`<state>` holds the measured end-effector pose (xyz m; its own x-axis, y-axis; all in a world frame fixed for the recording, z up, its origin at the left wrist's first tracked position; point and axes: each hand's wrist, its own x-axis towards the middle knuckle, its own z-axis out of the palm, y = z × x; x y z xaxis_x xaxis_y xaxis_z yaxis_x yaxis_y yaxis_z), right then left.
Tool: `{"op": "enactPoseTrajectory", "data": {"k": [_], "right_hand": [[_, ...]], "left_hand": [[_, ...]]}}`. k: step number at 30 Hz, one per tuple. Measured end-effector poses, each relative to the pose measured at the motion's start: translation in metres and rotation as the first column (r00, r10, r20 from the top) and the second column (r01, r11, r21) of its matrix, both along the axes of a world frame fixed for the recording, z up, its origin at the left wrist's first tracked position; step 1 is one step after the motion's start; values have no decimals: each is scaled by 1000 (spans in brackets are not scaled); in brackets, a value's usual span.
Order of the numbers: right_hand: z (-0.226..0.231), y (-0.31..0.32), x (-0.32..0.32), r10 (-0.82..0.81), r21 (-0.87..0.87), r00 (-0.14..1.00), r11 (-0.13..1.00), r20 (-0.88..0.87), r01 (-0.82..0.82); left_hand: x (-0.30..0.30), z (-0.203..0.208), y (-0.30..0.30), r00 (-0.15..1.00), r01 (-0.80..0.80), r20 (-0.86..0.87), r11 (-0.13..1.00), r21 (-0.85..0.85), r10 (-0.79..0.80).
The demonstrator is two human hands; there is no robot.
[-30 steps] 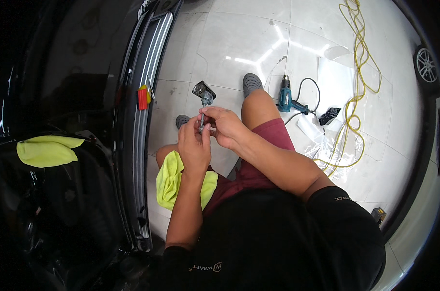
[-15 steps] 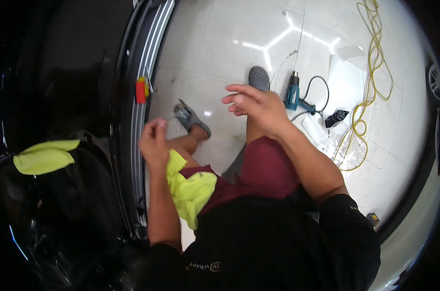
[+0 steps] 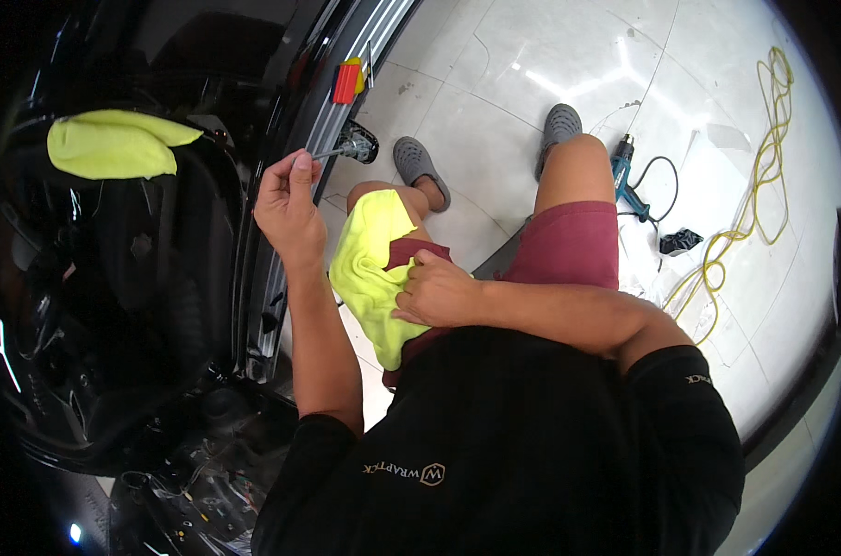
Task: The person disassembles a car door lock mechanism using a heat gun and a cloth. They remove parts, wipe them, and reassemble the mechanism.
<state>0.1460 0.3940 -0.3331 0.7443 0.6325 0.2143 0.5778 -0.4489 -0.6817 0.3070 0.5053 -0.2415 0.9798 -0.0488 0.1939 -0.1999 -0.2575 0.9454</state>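
Note:
My left hand (image 3: 289,211), raised beside the car's sill, is closed with thumb and fingers on the thin grey stem of a glossy dark oval piece (image 3: 359,145). The oval end points away from me, above the floor; its exact kind I cannot make out. A yellow-green cloth (image 3: 363,255) drapes over my left thigh. My right hand (image 3: 439,292) lies on that cloth, its fingers curled into the fabric. On the sill, ahead of my left hand, rests a red squeegee (image 3: 345,85) against a yellow one, beside a thin dark tool (image 3: 370,65).
A second yellow-green cloth (image 3: 115,146) is on the black car part at left. The silver-striped sill (image 3: 332,120) runs along my left side. At right, a teal heat gun (image 3: 623,181) with a black cord, a crumpled black wrapper (image 3: 681,242) and yellow cable (image 3: 759,208) lie on the tiles.
My right hand has come down and back onto the thigh cloth and taken hold of it. My left hand still holds the stemmed piece, now seen sharply. The whole view has shifted.

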Motion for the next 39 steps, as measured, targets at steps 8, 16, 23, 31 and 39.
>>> {"op": "enactPoseTrajectory", "data": {"k": [8,16,23,31,39], "right_hand": [[13,-3,-21,-302,-5,953,953,38,302],[40,-26,-35,-223,307,932,900,-285,309],[82,-45,-35,191,521,489,421,-851,742],[72,-76,-35,344,447,377,152,-860,881],[71,-73,-9,488,452,335,143,-806,880]], "left_hand": [[-26,31,47,992,-106,66,994,31,104],[-56,24,110,994,-98,-51,994,-42,96],[8,-23,190,983,-37,-155,935,352,97],[85,-137,240,985,-162,65,753,638,157],[100,-187,251,976,-188,34,748,637,217]]}}
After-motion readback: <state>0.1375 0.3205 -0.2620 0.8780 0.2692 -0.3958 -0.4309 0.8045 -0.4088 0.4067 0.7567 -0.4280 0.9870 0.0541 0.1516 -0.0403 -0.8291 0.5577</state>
